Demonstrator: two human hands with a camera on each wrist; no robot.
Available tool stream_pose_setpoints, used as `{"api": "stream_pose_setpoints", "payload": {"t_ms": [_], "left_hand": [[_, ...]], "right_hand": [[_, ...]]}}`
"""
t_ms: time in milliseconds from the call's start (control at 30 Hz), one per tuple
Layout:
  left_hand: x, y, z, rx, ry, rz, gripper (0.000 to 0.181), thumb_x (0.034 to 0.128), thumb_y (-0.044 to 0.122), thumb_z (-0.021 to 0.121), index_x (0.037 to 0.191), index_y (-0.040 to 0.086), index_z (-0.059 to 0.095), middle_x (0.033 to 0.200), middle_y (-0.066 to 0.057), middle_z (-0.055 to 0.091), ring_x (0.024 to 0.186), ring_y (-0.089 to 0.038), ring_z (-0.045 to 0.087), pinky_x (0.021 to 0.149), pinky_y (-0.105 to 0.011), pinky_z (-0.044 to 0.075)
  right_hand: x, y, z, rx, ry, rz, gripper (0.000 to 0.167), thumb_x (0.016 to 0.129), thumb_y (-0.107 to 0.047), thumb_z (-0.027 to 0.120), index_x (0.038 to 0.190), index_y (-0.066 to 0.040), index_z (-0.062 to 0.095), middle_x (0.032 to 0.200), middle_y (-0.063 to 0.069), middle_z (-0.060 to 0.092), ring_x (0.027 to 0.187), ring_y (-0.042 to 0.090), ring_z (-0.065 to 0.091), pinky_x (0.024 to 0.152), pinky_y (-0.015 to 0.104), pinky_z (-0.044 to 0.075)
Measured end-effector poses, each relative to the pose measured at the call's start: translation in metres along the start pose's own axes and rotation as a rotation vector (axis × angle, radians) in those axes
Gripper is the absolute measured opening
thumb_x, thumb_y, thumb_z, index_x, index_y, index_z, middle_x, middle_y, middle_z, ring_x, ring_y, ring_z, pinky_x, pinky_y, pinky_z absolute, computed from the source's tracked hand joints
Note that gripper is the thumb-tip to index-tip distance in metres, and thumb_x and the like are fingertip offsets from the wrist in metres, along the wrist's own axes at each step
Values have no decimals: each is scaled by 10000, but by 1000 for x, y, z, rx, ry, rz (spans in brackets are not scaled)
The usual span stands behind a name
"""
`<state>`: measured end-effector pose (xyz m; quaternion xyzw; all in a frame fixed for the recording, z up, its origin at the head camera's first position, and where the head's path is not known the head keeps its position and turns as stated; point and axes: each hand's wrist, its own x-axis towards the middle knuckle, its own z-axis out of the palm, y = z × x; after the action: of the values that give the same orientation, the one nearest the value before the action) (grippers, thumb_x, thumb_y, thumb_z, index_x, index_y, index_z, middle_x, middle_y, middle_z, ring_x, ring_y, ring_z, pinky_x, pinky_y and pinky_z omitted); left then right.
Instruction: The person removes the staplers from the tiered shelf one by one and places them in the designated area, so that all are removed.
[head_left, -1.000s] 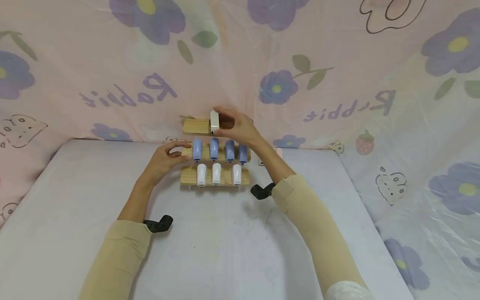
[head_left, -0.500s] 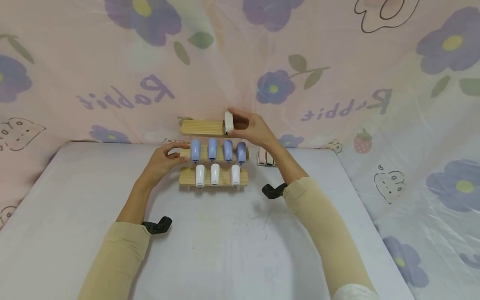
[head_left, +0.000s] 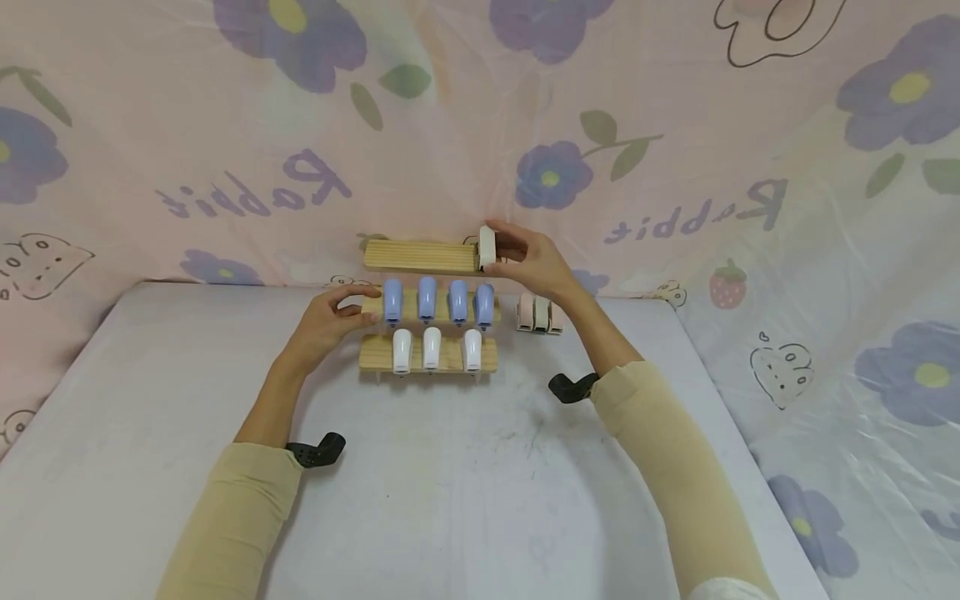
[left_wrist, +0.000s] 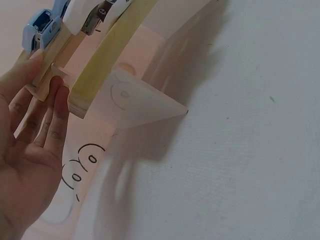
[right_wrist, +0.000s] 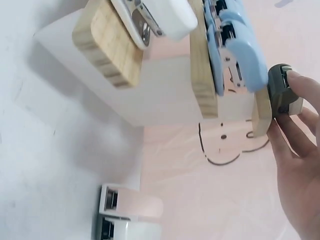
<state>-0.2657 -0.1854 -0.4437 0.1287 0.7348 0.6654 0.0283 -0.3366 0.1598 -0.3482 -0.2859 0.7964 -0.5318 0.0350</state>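
Note:
A three-tier wooden display rack stands against the back curtain. Its top plank (head_left: pixel 420 256) is bare except at the right end, where my right hand (head_left: pixel 536 260) pinches a cream-and-dark mini stapler (head_left: pixel 487 247). In the right wrist view this stapler (right_wrist: pixel 280 90) sits against the plank's end, held by thumb and fingers. My left hand (head_left: pixel 324 323) grips the left end of the middle plank (left_wrist: pixel 47 82), thumb above and fingers below. Several blue staplers (head_left: pixel 427 298) stand in a row on that plank. Three white staplers (head_left: pixel 431 348) are on the lowest plank (head_left: pixel 375 354).
Three more staplers (head_left: pixel 540 315), pink and pale, stand side by side on the white table (head_left: pixel 450 500) right of the rack. A patterned curtain (head_left: pixel 450 108) rises directly behind. Translucent side supports (left_wrist: pixel 145 100) hold the planks.
My right hand has slid the stapler rightward along the top plank from its middle to its right end, uncovering the staplers on the table. My left hand has stayed on the middle plank.

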Motion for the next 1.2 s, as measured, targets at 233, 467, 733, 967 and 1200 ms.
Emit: {"api": "stream_pose_setpoints", "payload": {"t_ms": [233,467,733,967,1200], "left_hand": [[-1,1,1,5,5,-2,449,903,106,746,1308,1,583,1455,-88,454,1105,-100,609,933,-169,457],[0,1,1,16,14,-1,456,902,109,748,1310,-5,581,1448,-93,459,1138,-136,594,951,-168,447],[1,-1,1,21,16,10,441,904,107,745,1300,-5,587,1431,-93,482,1140,-125,602,992,-167,415],[1,-3,0,11,15,10,445,910,111,739,1308,-8,581,1430,-96,466,1158,-111,584,990,-163,415],[1,-3,1,-3,13,3,454,908,119,743,1313,-2,576,1433,-90,456,1140,-109,595,958,-166,446]], "right_hand": [[-6,2,-10,35,10,1,715,856,78,727,1492,1,410,1453,236,468,1294,380,501,1095,448,395],[-12,7,-19,12,19,39,713,846,61,745,1481,9,425,1461,231,468,1300,372,504,1082,441,412],[-24,8,-31,2,36,72,703,843,31,764,1474,-57,467,1475,158,483,1290,315,530,1011,334,480],[-38,13,-40,-40,43,77,697,861,42,740,1486,-38,441,1487,176,462,1300,334,516,1010,341,480],[-54,20,-48,-47,64,103,711,858,57,737,1492,-28,427,1445,225,481,1301,363,505,1034,412,459]]}}
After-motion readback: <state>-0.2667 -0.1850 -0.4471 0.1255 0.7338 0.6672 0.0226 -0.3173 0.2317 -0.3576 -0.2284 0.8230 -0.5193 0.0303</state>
